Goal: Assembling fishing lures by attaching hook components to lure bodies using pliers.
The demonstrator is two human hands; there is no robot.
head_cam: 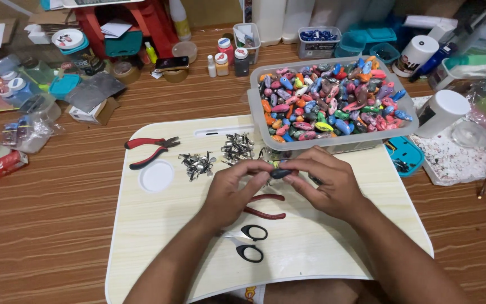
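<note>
Left hand [236,188] and right hand [326,181] pinch one small dark lure [280,173] together above the pale lap tray [310,247], near red pliers [265,206] and black scissors [250,242]

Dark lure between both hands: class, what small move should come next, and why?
Probably the left hand reaches to the metal hooks: both hands pinch the dark lure, with the right hand steadying it, and the hooks lie just beyond the left hand.

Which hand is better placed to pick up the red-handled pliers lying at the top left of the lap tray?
Probably the left hand: it is on the same side as the red-handled pliers, while the right hand would have to cross over. Both hands pinch a small dark oval piece.
</note>
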